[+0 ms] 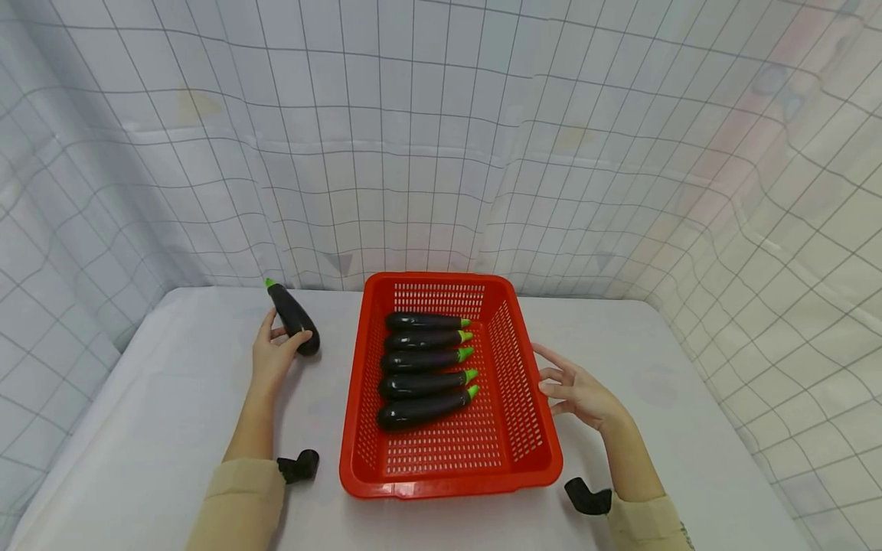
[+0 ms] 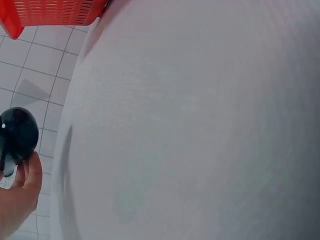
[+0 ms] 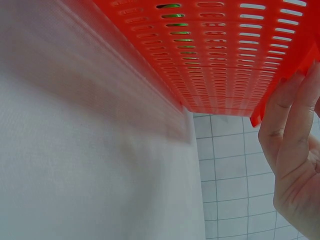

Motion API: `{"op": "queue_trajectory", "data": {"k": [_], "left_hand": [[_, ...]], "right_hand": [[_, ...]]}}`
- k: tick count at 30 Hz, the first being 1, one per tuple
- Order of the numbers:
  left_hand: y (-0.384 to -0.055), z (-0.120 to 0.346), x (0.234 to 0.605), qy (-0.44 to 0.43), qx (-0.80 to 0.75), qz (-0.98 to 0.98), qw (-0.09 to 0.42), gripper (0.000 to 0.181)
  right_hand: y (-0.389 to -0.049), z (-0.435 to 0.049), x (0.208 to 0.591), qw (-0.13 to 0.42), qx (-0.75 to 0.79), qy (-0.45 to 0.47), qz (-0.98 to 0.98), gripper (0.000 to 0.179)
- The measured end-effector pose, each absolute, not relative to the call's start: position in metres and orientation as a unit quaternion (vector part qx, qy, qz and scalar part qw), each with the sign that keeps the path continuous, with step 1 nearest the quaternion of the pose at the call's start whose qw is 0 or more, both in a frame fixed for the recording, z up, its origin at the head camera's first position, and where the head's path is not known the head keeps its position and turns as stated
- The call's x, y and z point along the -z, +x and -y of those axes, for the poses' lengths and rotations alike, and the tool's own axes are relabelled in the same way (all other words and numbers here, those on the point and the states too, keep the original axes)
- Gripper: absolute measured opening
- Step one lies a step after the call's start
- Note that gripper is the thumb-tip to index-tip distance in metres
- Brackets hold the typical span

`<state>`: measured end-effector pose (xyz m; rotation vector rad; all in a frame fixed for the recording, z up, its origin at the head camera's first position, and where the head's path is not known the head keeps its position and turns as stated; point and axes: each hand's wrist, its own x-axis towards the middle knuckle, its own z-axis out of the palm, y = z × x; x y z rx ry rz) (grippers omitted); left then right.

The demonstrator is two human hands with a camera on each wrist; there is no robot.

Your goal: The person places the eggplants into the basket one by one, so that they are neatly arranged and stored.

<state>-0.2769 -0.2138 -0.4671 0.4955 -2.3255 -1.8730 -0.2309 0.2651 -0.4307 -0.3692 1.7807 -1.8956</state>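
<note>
My left hand [image 1: 273,358] pinches a dark eggplant [image 1: 292,315] near its rounded end, with the thumb on one side and fingers on the other. Its green stem tip points away to the back left. In the left wrist view the eggplant [image 2: 21,132] shows in front of the gridded curtain, the fingers under it. A red plastic basket [image 1: 451,487] stands at the middle of the table, with several eggplants [image 1: 426,383] lying in a row inside, stems to the right. At the basket's right rim is my right hand [image 1: 582,394], its relaxed fingers right at the outer edge.
The table [image 1: 158,428] has a white cover. White gridded curtains [image 1: 427,153] hang behind it and on both sides. A black wrist-worn device [image 1: 299,465] sits beside the left sleeve, and another black device [image 1: 588,497] by the right.
</note>
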Motion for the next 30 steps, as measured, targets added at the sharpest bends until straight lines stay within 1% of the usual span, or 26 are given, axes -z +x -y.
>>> {"op": "queue_trajectory", "data": {"k": [5,14,22,30], "left_hand": [[-0.277,0.209,0.461,0.148,0.62,0.765,0.09,0.081],[-0.274,0.198,0.439,0.091,0.622,0.768,0.125,0.082],[-0.269,0.185,0.415,0.018,0.601,0.781,0.167,0.08],[-0.26,0.168,0.395,-0.067,0.558,0.803,0.196,0.082]], "right_hand": [[-0.231,-0.266,0.432,0.253,0.697,-0.138,-0.657,0.069],[-0.23,-0.265,0.43,0.254,0.699,-0.138,-0.654,0.07],[-0.229,-0.264,0.428,0.252,0.697,-0.135,-0.658,0.07],[-0.23,-0.265,0.428,0.25,0.7,-0.142,-0.654,0.069]]}}
